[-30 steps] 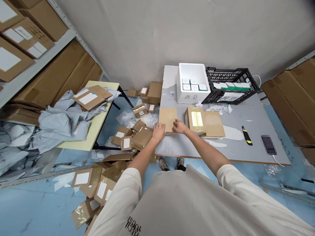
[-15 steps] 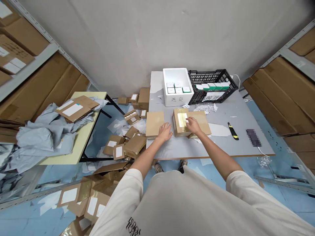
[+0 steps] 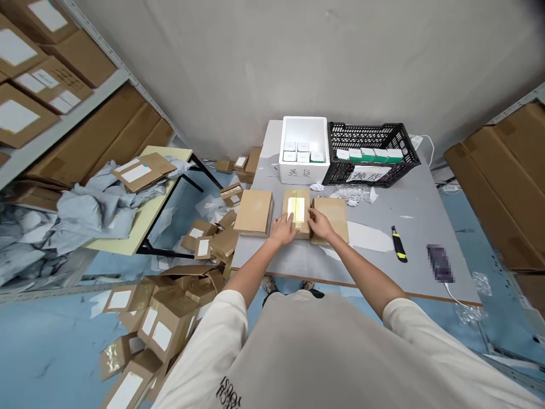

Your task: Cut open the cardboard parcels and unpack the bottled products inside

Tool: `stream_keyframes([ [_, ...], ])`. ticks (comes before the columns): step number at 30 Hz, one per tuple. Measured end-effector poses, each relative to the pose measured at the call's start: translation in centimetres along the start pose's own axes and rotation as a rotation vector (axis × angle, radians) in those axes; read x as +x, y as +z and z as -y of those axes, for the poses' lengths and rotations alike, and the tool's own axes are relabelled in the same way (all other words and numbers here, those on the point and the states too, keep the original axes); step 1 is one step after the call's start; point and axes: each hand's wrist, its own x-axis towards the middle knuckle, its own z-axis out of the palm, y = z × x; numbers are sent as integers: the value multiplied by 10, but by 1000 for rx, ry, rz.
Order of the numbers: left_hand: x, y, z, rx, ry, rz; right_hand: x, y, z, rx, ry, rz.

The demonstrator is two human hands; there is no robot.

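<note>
On the grey worktop [image 3: 419, 196], a taped, labelled cardboard box [image 3: 302, 211] sits between a plain left box [image 3: 254, 210] and a plain right box [image 3: 335, 217]. The left hand [image 3: 283, 228] rests on it, fingers spread; the right hand [image 3: 320, 224] curls at its right edge, grip unclear. A hard leftward push could shove the plain left box over the worktop's nearby edge onto heaped parcels [image 3: 224, 244].

On the paper sign [image 3: 368, 174] of the black crate [image 3: 335, 174], 换货 was written; on the foam box [image 3: 284, 175], 货 (preceded by an unclear character). The label [image 3: 291, 208] on the taped carton [image 3: 304, 227] could not be read.
</note>
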Motion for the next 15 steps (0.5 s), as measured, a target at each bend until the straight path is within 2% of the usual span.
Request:
stream_keyframes([
  [3,-2,-7,18,0,-63,43,5,12,16,36,-48,6],
  [6,-6,-17,42,8,-98,85,10,26,36,-5,-85,66],
  [11,-17,-22,83,-24,-205,4,12,46,62,-116,-76,127],
  [15,-23,-17,102,-35,-160,60,9,57,71,-129,-71,97],
])
